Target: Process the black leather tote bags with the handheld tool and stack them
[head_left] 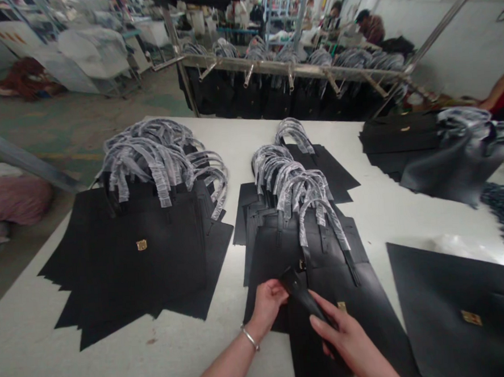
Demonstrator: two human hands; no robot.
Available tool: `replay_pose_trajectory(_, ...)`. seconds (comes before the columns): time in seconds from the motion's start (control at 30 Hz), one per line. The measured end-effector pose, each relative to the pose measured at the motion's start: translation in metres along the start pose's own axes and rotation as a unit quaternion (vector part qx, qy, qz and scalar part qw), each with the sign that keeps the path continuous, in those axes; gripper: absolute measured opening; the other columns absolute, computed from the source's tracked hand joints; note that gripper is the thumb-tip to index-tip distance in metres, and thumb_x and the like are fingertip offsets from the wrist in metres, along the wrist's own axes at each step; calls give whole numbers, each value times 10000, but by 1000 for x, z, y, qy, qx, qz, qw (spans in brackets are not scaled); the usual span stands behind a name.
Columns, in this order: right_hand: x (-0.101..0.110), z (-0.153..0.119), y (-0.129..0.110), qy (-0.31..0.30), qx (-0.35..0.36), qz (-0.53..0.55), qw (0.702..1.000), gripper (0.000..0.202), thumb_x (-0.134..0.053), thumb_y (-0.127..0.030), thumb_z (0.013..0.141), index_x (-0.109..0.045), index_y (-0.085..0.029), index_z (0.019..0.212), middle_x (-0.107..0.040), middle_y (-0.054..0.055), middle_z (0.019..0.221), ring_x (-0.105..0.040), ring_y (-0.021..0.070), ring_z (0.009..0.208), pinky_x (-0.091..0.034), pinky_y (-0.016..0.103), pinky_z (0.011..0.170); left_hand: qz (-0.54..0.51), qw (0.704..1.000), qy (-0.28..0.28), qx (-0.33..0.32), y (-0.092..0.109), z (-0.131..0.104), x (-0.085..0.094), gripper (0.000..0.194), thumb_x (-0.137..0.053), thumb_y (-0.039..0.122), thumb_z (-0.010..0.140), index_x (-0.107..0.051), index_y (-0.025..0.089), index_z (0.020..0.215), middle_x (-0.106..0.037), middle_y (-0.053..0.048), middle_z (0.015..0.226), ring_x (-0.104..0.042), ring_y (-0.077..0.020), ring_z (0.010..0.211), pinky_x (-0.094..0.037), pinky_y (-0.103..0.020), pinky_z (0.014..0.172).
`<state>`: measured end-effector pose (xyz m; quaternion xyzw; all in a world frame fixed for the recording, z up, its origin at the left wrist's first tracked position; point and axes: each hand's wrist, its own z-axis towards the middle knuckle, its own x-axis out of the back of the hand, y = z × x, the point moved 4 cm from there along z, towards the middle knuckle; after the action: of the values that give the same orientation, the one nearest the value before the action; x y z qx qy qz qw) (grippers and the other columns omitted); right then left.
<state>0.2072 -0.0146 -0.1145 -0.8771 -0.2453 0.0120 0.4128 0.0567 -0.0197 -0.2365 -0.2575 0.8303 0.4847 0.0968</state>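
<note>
My right hand (340, 331) is closed around a long black strap-like piece (303, 296) with a broader front end; its exact kind is unclear. Thumb and fingers of my left hand (270, 304) pinch at that front end. Both hands are above a black bag panel (344, 296), which bears a small gold clasp (342, 306). From its top edge rises a handle (322, 212) wrapped in clear plastic. More black panels with wrapped handles lie overlapped beneath and behind it.
To the left is a fanned pile of black panels (170, 244) with wrapped handles. A single panel (460, 312) with a gold clasp lies at right. Farther back right are more panels (406, 139), near another person's arm (502, 88). A metal rack (287, 69) stands beyond the white table (193, 340).
</note>
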Motion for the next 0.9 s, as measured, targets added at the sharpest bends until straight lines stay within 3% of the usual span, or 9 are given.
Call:
replay_pose_trajectory(0.1, 9, 5, -6, 51, 14, 6, 999, 746, -585, -477, 793, -386, -171, 1444, -569, -41, 615, -511, 118, 472, -401, 231, 451, -5, 1000, 4, 12, -2, -3, -3, 402, -829, 374, 620, -682, 111, 885, -672, -46, 699, -608, -133, 620, -459, -234, 593)
replay_pose_trajectory(0.33, 18, -17, 19, -15, -46, -1, 999, 798, -641, -515, 710, -458, -171, 1406, -585, -33, 655, -482, 98, 425, -400, 240, 437, -26, 999, -36, 32, 4, -7, -7, 499, -824, 460, 633, -676, 103, 950, -693, -82, 768, -659, -176, 700, -517, -301, 702)
replay_pose_trajectory(0.47, 9, -12, 12, 11, -40, 16, 999, 781, -600, -514, 747, -417, -181, 1429, -555, -47, 611, -497, 108, 432, -378, 230, 428, -27, 999, -34, 24, 8, -9, -10, 522, -823, 468, 633, -668, 97, 965, -702, -94, 787, -668, -188, 724, -524, -312, 720)
replay_pose_trajectory(0.6, 16, -10, 13, 32, -30, 38, 998, 786, -611, -521, 753, -392, -212, 1442, -555, -55, 606, -509, 113, 439, -377, 230, 430, -15, 1000, -8, 17, 8, -8, -10, 526, -815, 459, 639, -657, 104, 994, -696, -74, 769, -655, -169, 702, -519, -300, 708)
replay_pose_trajectory(0.73, 20, -15, 22, -6, -54, 33, 998, 818, -651, -508, 718, -413, -176, 1427, -603, -36, 661, -498, 96, 411, -376, 228, 419, 11, 1000, -5, 7, 7, -6, -9, 439, -812, 410, 628, -693, 98, 912, -667, -50, 689, -604, -144, 617, -485, -266, 619)
replay_pose_trajectory(0.9, 18, -7, -3, 33, -28, 55, 998, 765, -618, -495, 752, -416, -188, 1423, -575, -44, 665, -511, 101, 447, -392, 229, 439, 38, 999, -11, -22, 8, -4, -11, 272, -725, 288, 701, -717, 102, 900, -610, -9, 626, -499, -96, 551, -395, -217, 553)
